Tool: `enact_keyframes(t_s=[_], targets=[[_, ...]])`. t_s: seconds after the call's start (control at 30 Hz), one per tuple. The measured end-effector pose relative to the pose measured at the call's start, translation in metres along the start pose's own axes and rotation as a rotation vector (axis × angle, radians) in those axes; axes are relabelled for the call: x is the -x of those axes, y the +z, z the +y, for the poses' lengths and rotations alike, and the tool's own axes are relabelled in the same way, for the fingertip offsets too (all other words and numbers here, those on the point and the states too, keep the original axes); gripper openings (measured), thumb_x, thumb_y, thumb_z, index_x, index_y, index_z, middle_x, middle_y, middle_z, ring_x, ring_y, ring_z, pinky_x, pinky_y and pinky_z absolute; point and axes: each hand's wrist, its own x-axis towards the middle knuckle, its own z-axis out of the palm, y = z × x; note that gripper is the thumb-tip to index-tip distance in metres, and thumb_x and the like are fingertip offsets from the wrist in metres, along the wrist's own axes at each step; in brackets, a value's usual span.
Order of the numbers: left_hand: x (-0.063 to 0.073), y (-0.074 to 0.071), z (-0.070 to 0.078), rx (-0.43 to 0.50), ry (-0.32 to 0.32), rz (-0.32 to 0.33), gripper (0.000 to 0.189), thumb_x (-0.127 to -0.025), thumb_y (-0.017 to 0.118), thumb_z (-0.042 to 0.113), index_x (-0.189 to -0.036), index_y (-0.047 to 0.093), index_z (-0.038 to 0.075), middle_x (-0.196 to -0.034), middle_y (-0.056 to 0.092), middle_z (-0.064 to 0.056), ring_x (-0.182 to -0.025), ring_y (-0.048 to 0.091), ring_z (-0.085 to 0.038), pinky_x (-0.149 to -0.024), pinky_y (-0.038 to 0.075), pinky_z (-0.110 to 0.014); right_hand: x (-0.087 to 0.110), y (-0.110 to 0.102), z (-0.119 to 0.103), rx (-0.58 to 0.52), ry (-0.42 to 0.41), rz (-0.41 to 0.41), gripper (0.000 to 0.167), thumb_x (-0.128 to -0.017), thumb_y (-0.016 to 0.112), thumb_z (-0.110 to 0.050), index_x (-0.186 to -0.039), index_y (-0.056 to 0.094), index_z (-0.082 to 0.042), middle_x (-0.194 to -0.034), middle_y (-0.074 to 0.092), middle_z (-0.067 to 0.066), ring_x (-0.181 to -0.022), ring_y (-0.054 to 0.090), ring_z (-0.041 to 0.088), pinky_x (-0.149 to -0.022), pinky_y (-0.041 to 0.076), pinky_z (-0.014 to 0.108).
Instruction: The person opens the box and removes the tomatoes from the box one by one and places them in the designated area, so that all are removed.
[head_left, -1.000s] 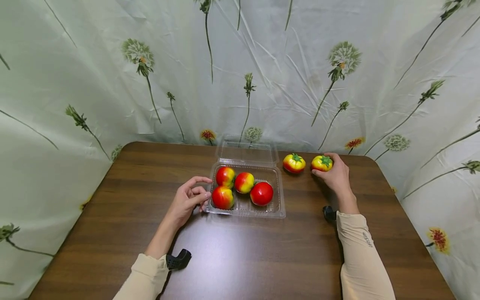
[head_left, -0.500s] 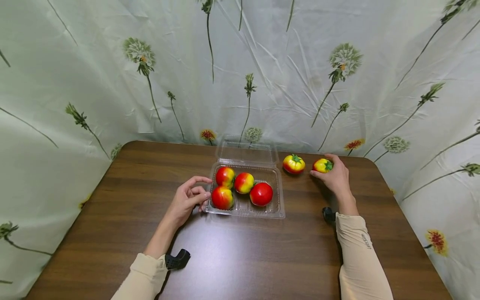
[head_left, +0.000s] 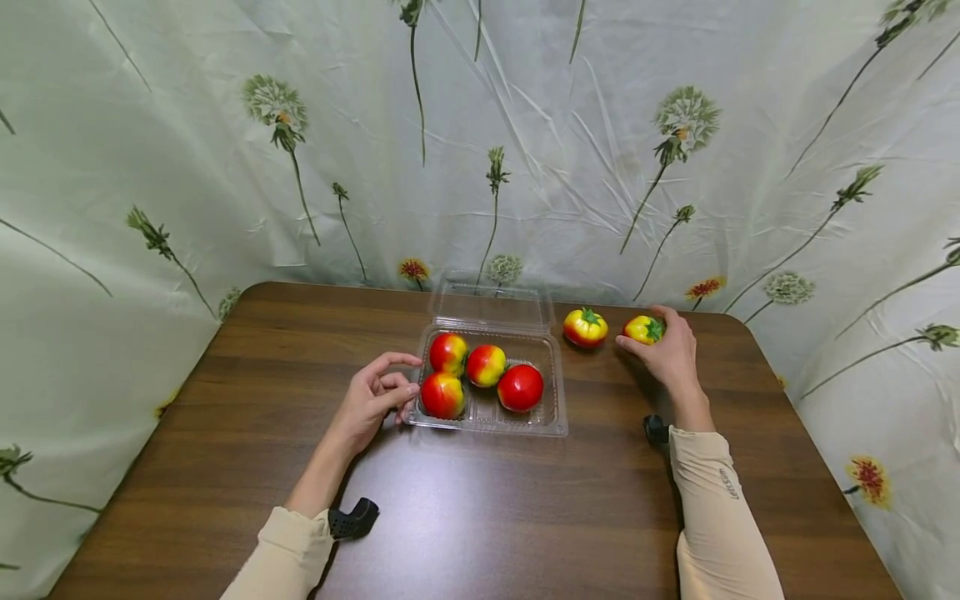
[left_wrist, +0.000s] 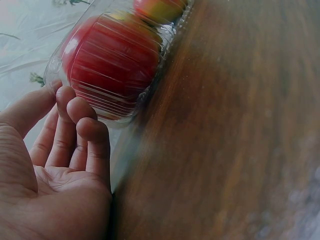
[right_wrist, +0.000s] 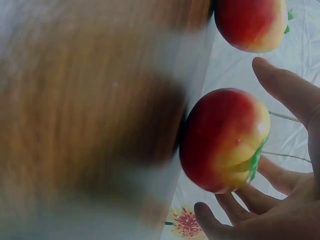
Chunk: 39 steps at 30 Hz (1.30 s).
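A clear plastic clamshell container [head_left: 495, 425] stands on the table with its lid [head_left: 491, 304] raised at the back. Several glossy red-and-yellow fruits [head_left: 486, 367] sit inside it, one of them a plain red fruit [head_left: 521, 388]. At the container's left side, my left hand [head_left: 372, 400] holds the rim near the front corner between thumb and fingers. My right hand [head_left: 670, 348] is spread around a red-and-yellow fruit [right_wrist: 225, 142] with a green leafy top, which rests on the table. In the right wrist view the thumb stands apart from this fruit, while fingers lie close behind it.
Another red-and-yellow fruit [head_left: 586, 328] stands between the container and my right hand. The brown wooden table [head_left: 480, 517] ends at a back edge just behind the fruits. A flower-printed curtain [head_left: 450, 150] hangs behind it.
The fruit by my right hand has turned, so its green top now points more to the right. My right hand has barely shifted. My left hand and the container look the same.
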Motion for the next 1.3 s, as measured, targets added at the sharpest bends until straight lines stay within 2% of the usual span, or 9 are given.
enact_keyframes(t_s=[0.3,0.5,0.73,1.03,1.3], targets=[[-0.001,0.0,0.001,0.006,-0.007,0.001,0.035,-0.1,0.064,-0.007,-0.133,0.054,-0.005,-0.074,0.065,-0.003,-0.058,0.055,-0.016,-0.053,0.052,-0.024,0.006,0.0,-0.006,-0.011,-0.046,0.076,0.083,-0.086,0.087,-0.033,-0.15,0.048,0.001,-0.149,0.05,0.03,-0.139,0.042,0.049,-0.119,0.029,0.063],[-0.001,-0.001,0.001,-0.003,0.004,0.0,0.035,-0.1,0.063,-0.007,-0.134,0.053,-0.007,-0.074,0.065,-0.001,-0.058,0.055,-0.016,-0.052,0.052,-0.024,0.015,0.002,-0.009,-0.029,-0.054,0.143,0.082,-0.086,0.088,-0.032,-0.15,0.047,-0.001,-0.149,0.049,0.027,-0.14,0.041,0.046,-0.12,0.028,0.062],[0.0,-0.001,0.0,0.005,-0.006,0.006,0.036,-0.1,0.064,-0.007,-0.134,0.052,-0.008,-0.075,0.065,-0.002,-0.058,0.055,-0.016,-0.052,0.052,-0.024,0.028,0.007,-0.016,-0.06,-0.084,0.179,0.082,-0.086,0.088,-0.029,-0.151,0.046,-0.002,-0.15,0.049,0.026,-0.139,0.043,0.046,-0.119,0.03,0.064],[0.0,-0.001,0.0,0.006,-0.003,-0.003,0.035,-0.1,0.064,-0.006,-0.133,0.054,-0.005,-0.074,0.065,-0.001,-0.059,0.055,-0.017,-0.053,0.052,-0.024,0.04,0.015,-0.026,-0.063,-0.247,0.231,0.083,-0.083,0.09,-0.025,-0.149,0.048,0.003,-0.146,0.053,0.028,-0.135,0.048,0.047,-0.116,0.036,0.064],[0.0,-0.001,0.0,0.005,-0.01,0.005,0.035,-0.1,0.064,-0.006,-0.134,0.054,-0.006,-0.075,0.065,-0.002,-0.059,0.055,-0.018,-0.053,0.052,-0.024,0.053,0.019,-0.047,-0.096,-0.308,0.201,0.075,-0.083,0.091,-0.023,-0.144,0.055,0.001,-0.142,0.059,0.023,-0.13,0.055,0.043,-0.112,0.043,0.06]])
